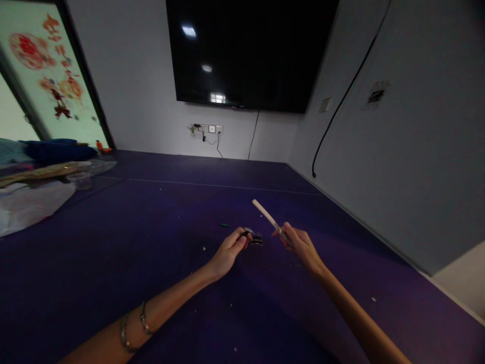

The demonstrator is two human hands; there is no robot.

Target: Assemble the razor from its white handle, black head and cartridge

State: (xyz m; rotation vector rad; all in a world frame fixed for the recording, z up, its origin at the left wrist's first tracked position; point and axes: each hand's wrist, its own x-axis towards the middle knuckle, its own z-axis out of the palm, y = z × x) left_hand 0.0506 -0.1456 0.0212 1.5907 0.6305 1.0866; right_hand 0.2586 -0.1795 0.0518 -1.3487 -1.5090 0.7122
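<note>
My left hand (232, 248) is closed, its thumb and fingers gripping a small black-and-silver piece (247, 232). Most of that piece is hidden by the fingers, so its kind cannot be made out. Just right of the fingertips is a small dark clear-edged part (256, 239); whether it is joined to the held piece I cannot tell. My right hand (300, 244) is wrapped round the lower end of a slim off-white stick (267, 213), which tilts up and to the left. A small green strip (224, 224) lies on the purple surface beyond my left hand.
The wide purple surface (159, 242) carries a few white scraps. At the left lie a white plastic bag (36, 202), a dark blue cloth (56, 149) and a small orange object (102, 147). A black television (250, 55) hangs ahead. A black cable (346, 103) runs down the right wall.
</note>
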